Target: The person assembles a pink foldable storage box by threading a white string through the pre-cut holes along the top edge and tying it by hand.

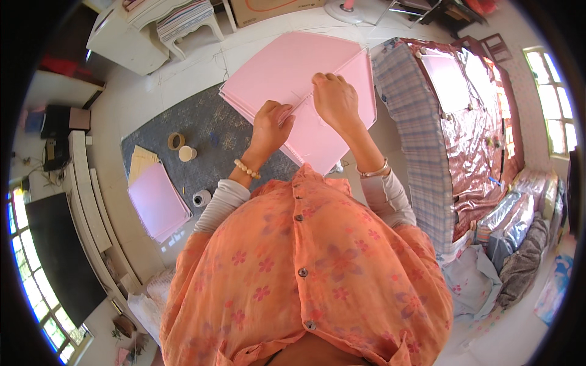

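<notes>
A: Position of the work?
B: Large pink sheets [287,67], layered, lie at the far right end of the dark, mottled counter [201,111], ahead of the person. A line runs slantwise across them, from near the shirt toward the far right corner.

A: Left hand [270,128]?
B: Over the near left part of that line, fingers curled, thumb lower. Grip: bent inward; cannot tell whether it pinches the edge or only rests there. Beaded bracelet [246,169] at the wrist.

A: Right hand [337,105]?
B: Farther along, beside the line, back of the hand up, fingers folded down toward the pink surface. Grip: fingertips partly hidden; cannot tell whether it is grasping anything. Bangle [374,169] at the wrist.

A: Other items on the counter?
B: Left of the left hand, a brown tape roll [176,141], with a pale round container [187,153] just beside it. Nearer the body, a small white round object [201,197] near the left sleeve [224,204].

A: Left edge?
B: A smaller stack of pinkish-lilac sheets [160,204]; tan sheets [143,160] show at its far end.
</notes>
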Action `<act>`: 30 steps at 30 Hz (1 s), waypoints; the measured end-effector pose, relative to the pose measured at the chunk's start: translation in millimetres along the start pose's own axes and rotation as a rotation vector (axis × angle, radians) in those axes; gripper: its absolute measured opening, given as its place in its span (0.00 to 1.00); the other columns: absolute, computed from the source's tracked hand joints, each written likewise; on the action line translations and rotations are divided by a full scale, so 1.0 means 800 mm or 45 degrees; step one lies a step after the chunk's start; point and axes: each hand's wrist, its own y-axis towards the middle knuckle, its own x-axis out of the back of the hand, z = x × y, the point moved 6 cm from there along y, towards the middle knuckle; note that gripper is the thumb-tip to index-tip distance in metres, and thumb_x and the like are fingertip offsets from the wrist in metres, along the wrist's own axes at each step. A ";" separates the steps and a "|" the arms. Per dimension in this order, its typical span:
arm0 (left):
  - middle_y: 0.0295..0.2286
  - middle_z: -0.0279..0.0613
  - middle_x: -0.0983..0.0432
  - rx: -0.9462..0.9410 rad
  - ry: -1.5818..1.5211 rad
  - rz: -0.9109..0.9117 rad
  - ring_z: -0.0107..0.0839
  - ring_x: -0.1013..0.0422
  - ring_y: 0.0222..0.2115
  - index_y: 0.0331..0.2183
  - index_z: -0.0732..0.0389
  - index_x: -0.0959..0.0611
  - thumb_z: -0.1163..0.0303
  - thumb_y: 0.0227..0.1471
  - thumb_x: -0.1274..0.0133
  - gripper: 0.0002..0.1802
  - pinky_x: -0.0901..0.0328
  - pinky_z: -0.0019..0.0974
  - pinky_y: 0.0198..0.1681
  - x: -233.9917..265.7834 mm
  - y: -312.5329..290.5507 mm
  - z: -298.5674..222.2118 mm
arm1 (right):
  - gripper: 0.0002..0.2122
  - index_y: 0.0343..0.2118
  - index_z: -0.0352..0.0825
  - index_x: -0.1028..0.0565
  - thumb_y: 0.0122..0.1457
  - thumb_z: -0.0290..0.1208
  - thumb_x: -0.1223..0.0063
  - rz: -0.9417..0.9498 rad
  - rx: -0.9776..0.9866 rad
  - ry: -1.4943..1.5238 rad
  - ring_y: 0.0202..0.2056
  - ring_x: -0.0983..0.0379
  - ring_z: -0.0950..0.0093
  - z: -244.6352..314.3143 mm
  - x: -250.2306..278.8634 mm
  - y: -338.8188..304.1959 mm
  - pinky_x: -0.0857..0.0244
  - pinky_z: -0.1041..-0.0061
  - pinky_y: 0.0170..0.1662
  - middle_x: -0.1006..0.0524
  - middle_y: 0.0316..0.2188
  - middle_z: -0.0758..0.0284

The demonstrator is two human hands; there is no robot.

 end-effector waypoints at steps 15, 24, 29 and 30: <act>0.32 0.48 0.26 0.028 -0.069 0.024 0.44 0.27 0.31 0.36 0.66 0.18 0.75 0.45 0.40 0.12 0.32 0.39 0.35 0.002 -0.004 0.006 | 0.07 0.25 0.40 0.23 0.51 0.30 0.54 1.009 0.408 0.041 0.37 0.27 0.61 -0.001 -0.098 0.061 0.34 0.60 0.40 0.22 0.34 0.63; 0.32 0.48 0.26 0.022 -0.082 0.029 0.46 0.27 0.31 0.36 0.67 0.19 0.76 0.44 0.40 0.13 0.31 0.39 0.34 0.000 -0.002 0.003 | 0.08 0.29 0.28 0.29 0.59 0.26 0.59 0.556 -0.362 1.224 0.29 0.26 0.74 -0.009 -0.100 0.089 0.33 0.74 0.32 0.25 0.24 0.63; 0.30 0.45 0.26 -0.022 0.005 -0.046 0.46 0.26 0.28 0.34 0.62 0.18 0.73 0.42 0.40 0.12 0.31 0.42 0.32 0.003 -0.001 -0.002 | 0.05 0.34 0.33 0.28 0.57 0.25 0.56 0.191 0.328 0.753 0.31 0.28 0.73 0.008 0.076 0.123 0.35 0.71 0.36 0.26 0.25 0.65; 0.30 0.45 0.26 0.011 -0.015 -0.046 0.45 0.26 0.28 0.34 0.62 0.18 0.73 0.43 0.40 0.12 0.31 0.42 0.32 0.003 0.001 0.000 | 0.06 0.34 0.32 0.27 0.59 0.27 0.56 0.034 0.150 0.791 0.29 0.29 0.74 -0.017 0.128 0.128 0.35 0.72 0.34 0.26 0.24 0.65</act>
